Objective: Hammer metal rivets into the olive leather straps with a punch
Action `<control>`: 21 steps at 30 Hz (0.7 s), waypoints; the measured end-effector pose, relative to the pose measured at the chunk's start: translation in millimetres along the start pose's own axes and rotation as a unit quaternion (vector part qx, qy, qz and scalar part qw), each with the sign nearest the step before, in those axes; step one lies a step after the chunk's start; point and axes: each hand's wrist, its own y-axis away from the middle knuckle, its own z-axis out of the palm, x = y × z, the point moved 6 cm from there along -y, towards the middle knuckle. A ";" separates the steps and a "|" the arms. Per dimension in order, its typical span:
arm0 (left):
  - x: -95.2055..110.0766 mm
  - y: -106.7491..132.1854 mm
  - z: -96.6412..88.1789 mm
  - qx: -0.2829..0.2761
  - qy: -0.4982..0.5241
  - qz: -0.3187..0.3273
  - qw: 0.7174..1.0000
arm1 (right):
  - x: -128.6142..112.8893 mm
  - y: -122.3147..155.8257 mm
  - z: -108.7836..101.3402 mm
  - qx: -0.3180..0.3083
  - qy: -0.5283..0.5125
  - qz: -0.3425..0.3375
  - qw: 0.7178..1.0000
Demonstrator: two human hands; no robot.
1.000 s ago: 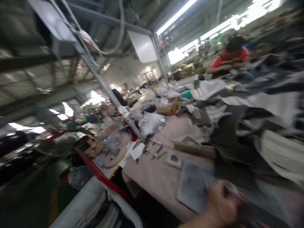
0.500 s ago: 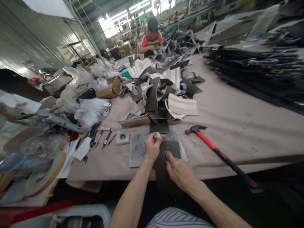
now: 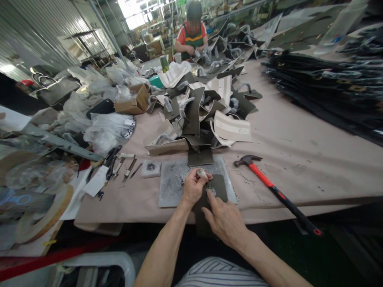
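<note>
The left hand [image 3: 193,188]'s fingers are closed around a pale tool [image 3: 202,173] over the dark panel [image 3: 220,186]. The right hand [image 3: 227,219]'s thumb and forefinger stand apart, forefinger touching the panel, which lies partly on the grey plate [image 3: 171,189] at the surface [image 3: 134,209]'s near edge. Lettering beside the plastic bag [image 3: 101,133] seems to read "CADD", its end unclear.

L hand [image 3: 193,187]: curled, gripping | R hand [image 3: 226,219]: index ext., thumb apart | arms [image 3: 163,247] fwd
</note>
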 end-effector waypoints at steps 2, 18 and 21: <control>0.1 -0.5 -0.1 -0.003 0.001 0.001 1.000 | -1.0 5.6 3.6 -0.017 -0.006 -0.007 1.000; 1.3 -5.5 2.8 -0.052 -0.120 0.020 0.991 | 15.5 6.9 -8.3 0.015 -0.193 -0.018 0.981; 7.8 -7.9 7.1 -0.094 -0.158 0.035 0.982 | 53.3 11.1 -28.4 0.113 -0.258 -0.005 0.959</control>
